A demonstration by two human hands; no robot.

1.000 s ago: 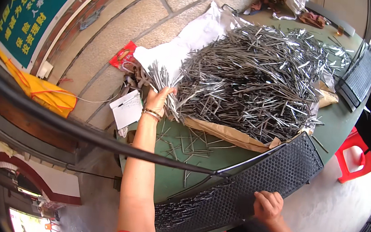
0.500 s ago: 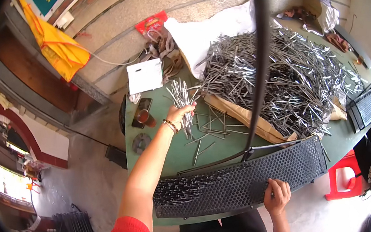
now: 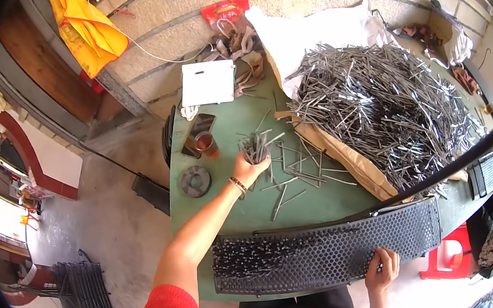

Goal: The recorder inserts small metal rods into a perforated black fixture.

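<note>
My left hand [image 3: 249, 170] is closed around a bundle of thin grey metal rods [image 3: 256, 148], held upright over the green table. Loose rods [image 3: 303, 170] lie scattered just right of it. In front of me stretches a long black perforated panel [image 3: 333, 251], a honeycomb of small holes. Its left part is filled with rods whose ends stick up [image 3: 258, 257]. My right hand [image 3: 384, 272] rests at the panel's near edge toward the right, fingers curled. Small dark bits with bright tips show between those fingers; what they are is unclear.
A huge heap of rods [image 3: 381, 109] lies on an opened paper sack [image 3: 344, 160] at the back right. At the table's left are a white box [image 3: 208, 83], a cup of reddish drink [image 3: 206, 144], a phone [image 3: 199, 127] and a grey ring [image 3: 195, 181]. A red stool [image 3: 450, 256] stands right.
The left hand has moved slightly right and nearer, its bundle now more upright and compact. The view has shifted, and the dark bar crossing it has swung to the right.
</note>
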